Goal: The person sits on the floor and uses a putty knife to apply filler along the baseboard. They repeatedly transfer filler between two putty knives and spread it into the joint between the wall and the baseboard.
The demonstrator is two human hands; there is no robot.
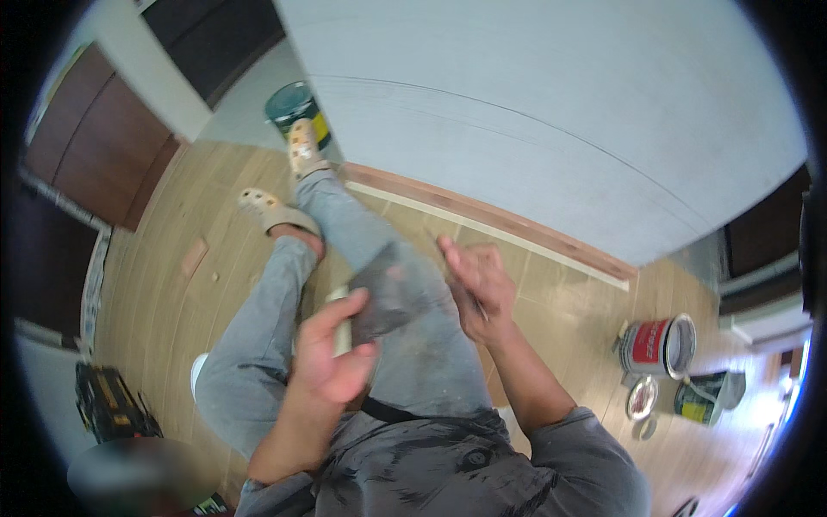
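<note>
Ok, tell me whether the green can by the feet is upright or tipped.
Upright. The green can shows its round top facing up, its side running down behind the beige clog.

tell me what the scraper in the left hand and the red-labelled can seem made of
Scraper: dark grey, dully shiny blade, probably metal, though blur leaves this open; pale, matt handle, perhaps plastic. Red-labelled can: likely metal, given its greyish, shiny rim.
</note>
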